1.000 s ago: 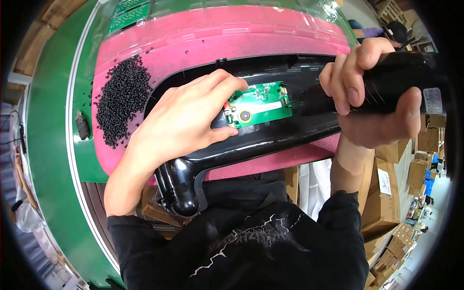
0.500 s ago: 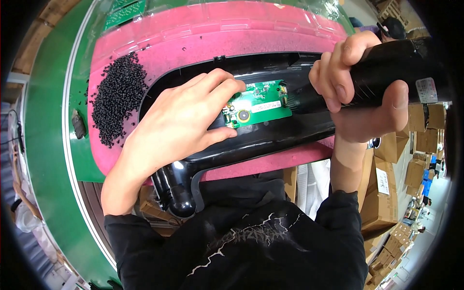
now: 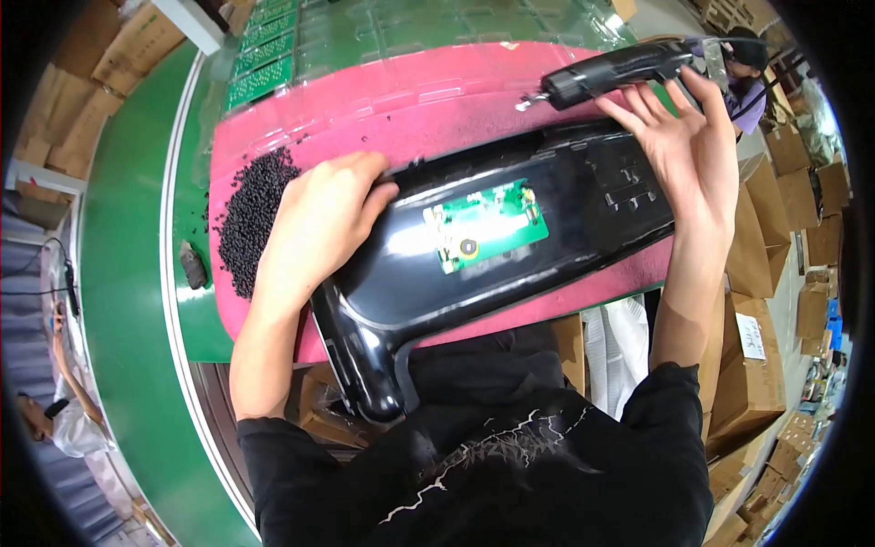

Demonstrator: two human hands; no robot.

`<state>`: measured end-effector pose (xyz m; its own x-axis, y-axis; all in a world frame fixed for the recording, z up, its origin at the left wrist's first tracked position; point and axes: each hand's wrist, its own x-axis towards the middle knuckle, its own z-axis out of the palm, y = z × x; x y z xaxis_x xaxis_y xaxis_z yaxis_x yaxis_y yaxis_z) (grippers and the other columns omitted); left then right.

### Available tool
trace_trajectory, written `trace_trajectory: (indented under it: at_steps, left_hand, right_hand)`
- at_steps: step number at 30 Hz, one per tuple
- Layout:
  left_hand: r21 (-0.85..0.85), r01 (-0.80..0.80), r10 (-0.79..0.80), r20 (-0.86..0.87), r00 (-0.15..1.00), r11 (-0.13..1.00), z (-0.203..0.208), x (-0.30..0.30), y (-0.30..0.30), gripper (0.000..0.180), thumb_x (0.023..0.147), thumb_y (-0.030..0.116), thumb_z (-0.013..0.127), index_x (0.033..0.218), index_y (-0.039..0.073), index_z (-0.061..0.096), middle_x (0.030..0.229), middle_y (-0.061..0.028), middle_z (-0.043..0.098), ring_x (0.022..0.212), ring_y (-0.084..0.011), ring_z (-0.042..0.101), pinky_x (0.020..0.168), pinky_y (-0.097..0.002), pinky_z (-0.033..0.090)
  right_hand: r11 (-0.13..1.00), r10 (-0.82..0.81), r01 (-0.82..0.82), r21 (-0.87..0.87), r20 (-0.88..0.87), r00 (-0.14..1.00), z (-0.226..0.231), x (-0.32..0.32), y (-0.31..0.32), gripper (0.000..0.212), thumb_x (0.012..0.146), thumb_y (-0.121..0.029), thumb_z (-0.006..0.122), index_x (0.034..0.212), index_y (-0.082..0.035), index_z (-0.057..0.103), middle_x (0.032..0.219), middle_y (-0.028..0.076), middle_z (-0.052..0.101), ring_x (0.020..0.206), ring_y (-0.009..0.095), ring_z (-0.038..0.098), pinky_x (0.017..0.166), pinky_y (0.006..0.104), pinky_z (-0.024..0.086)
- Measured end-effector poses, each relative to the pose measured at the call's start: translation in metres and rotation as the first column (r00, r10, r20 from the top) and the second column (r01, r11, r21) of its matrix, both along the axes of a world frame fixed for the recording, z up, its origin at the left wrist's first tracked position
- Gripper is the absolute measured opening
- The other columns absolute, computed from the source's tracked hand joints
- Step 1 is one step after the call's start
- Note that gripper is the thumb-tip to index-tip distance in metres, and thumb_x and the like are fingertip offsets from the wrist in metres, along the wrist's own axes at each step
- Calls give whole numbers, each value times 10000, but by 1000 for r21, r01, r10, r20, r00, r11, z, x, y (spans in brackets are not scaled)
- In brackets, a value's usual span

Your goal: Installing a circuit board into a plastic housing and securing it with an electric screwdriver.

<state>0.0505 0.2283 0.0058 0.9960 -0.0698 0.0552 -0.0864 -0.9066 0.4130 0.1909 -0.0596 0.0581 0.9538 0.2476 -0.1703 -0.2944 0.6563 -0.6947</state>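
A long black plastic housing with a stubby handle at its lower left lies on a pink mat. Inside it sits a green circuit board with small components. My left hand is closed, its curled fingers on the housing's far left edge. At the upper right, my right hand has its palm turned up. Its thumb and fingers loosely hold a black electric screwdriver, the fingertips partly hidden behind the tool. The screwdriver's metal tip points left, above the mat and apart from the board.
A heap of small black parts lies on the pink mat at left. Beyond it are a clear plastic tray and green boards. A dark lump sits on the green table. Cardboard boxes stand at right.
My right hand has turned palm up and moved away with the screwdriver, which is now tilted sideways. My left hand has come off the board onto the housing's edge. The view has shifted.
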Motion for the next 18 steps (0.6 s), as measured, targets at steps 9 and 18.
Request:
trace_trajectory:
  at_steps: [9, 18]
  left_hand:
    - [-120, -9, 41, 275, 961, 993, 40, -21, -26, 150, 811, -68, 654, 959, -55, 676, 878, -157, 658, 783, -279, 647, 725, -337, 507]
    - [-532, -529, 743, 560, 366, 661, 9, -147, 83, 309, 927, 108, 628, 1170, -81, 601, 1179, -171, 617, 1047, -263, 592, 932, -403, 476]
  right_hand:
    - [780, -471, 625, -37, 622, 625, -10, -33, -167, 230, 929, -48, 542, 1153, -8, 510, 1105, 105, 543, 1033, 224, 532, 914, 407, 452]
    - [-205, -591, 497, -843, 511, 624, -265, -85, -412, 223, 900, -131, 630, 1069, 10, 593, 1006, 120, 650, 899, 194, 625, 810, 312, 500]
